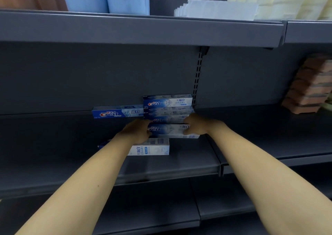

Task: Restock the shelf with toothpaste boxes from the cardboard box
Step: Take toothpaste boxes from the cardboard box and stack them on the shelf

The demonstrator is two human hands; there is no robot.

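Reaching forward, left hand [137, 130], right hand [195, 125], apparently gripping toothpaste box [169, 129] ends

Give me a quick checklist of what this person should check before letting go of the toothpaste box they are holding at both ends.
1. Grip on both ends: ok. The left hand and right hand hold the held box at its two ends.
2. Held box level: ok, roughly.
3. Held box lined up with the stack behind: not ok, its right end juts out past the stack.
4. Bare shelf beneath it: cannot tell, the hands hide the underside.
5. Loose box in front: not ok, it lies apart, out of row.
6. Dark blue box at the back left: ok, flat against the back panel.
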